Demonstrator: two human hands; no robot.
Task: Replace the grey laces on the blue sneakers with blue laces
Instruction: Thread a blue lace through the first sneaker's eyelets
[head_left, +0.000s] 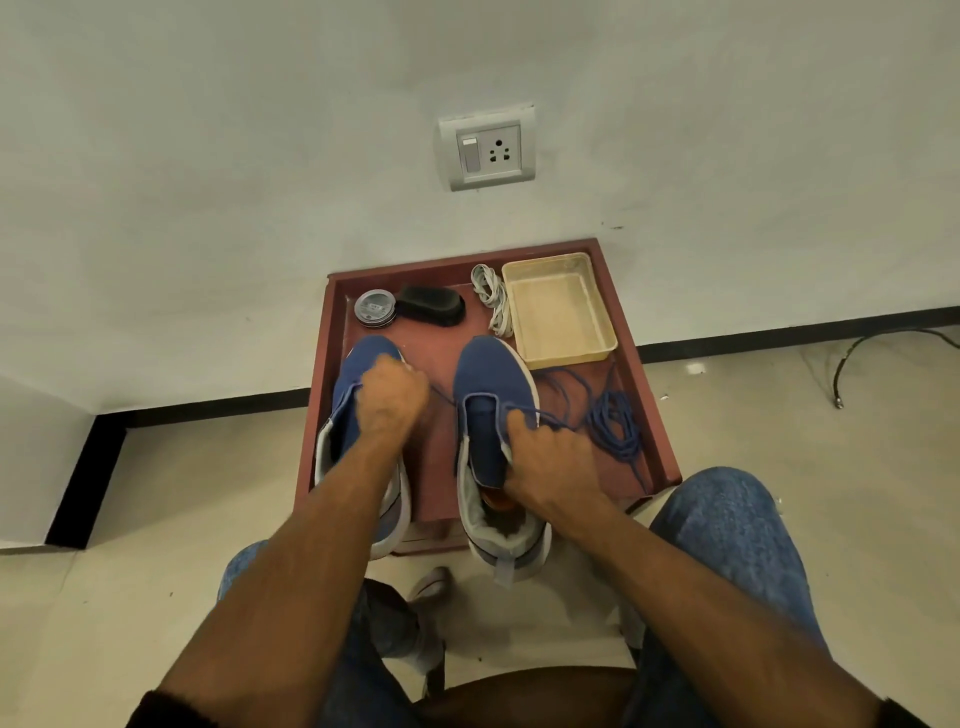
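While both blue sneakers stand side by side on the red table (652, 415), the left hand (389, 397) is curled above the left sneaker (353, 395), pinching a blue lace (540, 415) that runs across the right sneaker (493, 384). The right hand (550, 462) grips that sneaker's side, fingers curled by the lace. More blue lace lies coiled (613, 426) to the right, and the grey laces (491, 299) lie beside a beige tray (558, 309).

Two blue sneakers (493, 384) toes-away on red tray, blue laces (613, 421) apparently through right one, grey laces (491, 299) bundled behind.
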